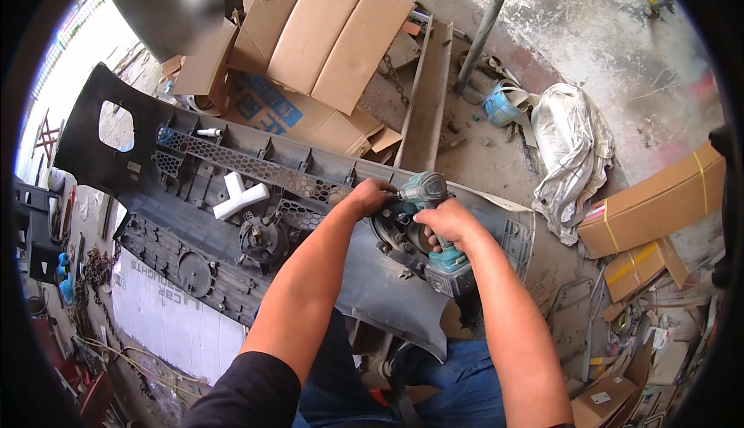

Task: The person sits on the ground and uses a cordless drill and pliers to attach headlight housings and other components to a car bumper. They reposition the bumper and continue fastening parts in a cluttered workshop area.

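My right hand (pixel 448 225) is wrapped round the grip of a teal-and-black cordless drill (pixel 425 186), whose nose points left. Its battery hangs below my wrist. At the drill's front end, my left hand (pixel 372 197) has its fingers drawn together; whatever they pinch is too small to make out. Beneath both hands lies a large black car bumper cover (pixel 325 166), its ribbed inner side facing up. A round black lamp unit (pixel 394 234) sits in the bumper close below the drill. Another lamp unit (pixel 263 240) is fitted farther left.
White foam pieces (pixel 242 197) lie on the bumper. Cardboard (pixel 318 32) is heaped behind it, beside a metal channel (pixel 428 94) and a slanted pole (pixel 488 29). To the right are a blue bucket (pixel 502 106), a pale cloth (pixel 572 145) and a long carton (pixel 655 199).
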Motion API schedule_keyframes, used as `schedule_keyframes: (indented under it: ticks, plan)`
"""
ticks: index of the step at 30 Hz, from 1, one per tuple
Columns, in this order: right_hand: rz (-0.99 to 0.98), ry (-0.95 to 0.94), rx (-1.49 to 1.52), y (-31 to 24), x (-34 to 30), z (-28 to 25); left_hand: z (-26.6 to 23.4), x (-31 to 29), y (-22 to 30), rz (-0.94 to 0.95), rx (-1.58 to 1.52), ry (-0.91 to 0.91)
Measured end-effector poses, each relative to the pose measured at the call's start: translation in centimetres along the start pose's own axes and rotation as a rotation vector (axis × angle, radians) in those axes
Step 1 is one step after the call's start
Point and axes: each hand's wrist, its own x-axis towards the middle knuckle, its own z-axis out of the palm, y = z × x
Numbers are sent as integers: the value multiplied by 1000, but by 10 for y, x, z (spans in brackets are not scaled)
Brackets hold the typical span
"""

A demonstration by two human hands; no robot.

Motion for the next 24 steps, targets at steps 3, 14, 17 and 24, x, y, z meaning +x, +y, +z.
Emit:
schedule_keyframes:
  ticks: [3,14,17,24]
  plan:
    - [5,-4,-4,0,-2,-1,0,5,-3,75,154,-6]
    - [31,-21,18,2,-10,-2,-9,-11,-18,-191,0,-99]
    - [33,-21,-19,0,-7,-2,-28,-26,-28,-176,57,-42]
    - [-65,32,-163,-21,-24,-1,-124,-80,-34,-58,66,452]
